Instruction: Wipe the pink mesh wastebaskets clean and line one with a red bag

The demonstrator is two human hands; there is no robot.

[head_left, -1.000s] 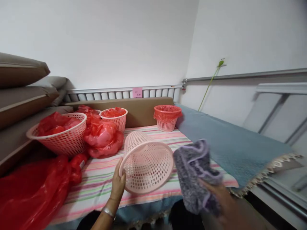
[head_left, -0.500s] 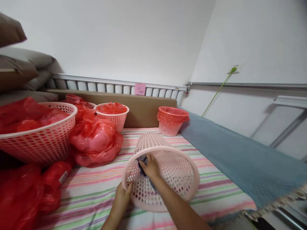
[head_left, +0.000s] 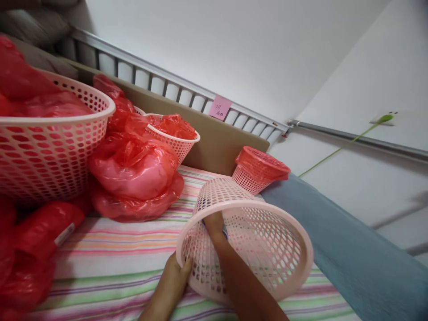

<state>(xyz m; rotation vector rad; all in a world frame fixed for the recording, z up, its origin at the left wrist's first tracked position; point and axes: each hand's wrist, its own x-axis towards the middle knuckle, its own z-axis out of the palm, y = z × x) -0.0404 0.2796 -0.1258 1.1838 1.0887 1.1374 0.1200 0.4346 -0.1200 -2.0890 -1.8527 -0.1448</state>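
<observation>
A pink plastic basket (head_left: 267, 240), pierced with holes, lies on its side with its mouth toward me. My left hand (head_left: 177, 276) grips the lower left part of its rim, thumb inside the mouth. Deep within it is my right hand (head_left: 214, 223), pressed near the left inner wall. A scrap of grey-blue cloth (head_left: 225, 231) shows beside that hand. The rim and wall partly hide the fingers, and most of the cloth is out of sight.
Red plastic bags (head_left: 133, 178) and a large basket (head_left: 50, 156) crowd the left. Two smaller bag-lined baskets, a middle one (head_left: 180, 145) and a right one (head_left: 250, 178), stand near a brown board (head_left: 214, 138). Striped cloth (head_left: 127, 249) covers the surface; blue fabric (head_left: 334, 232) borders it.
My right hand has pushed deeper into the basket, and the cloth has become mostly hidden. My left hand stays on the rim. The view has tilted and come closer.
</observation>
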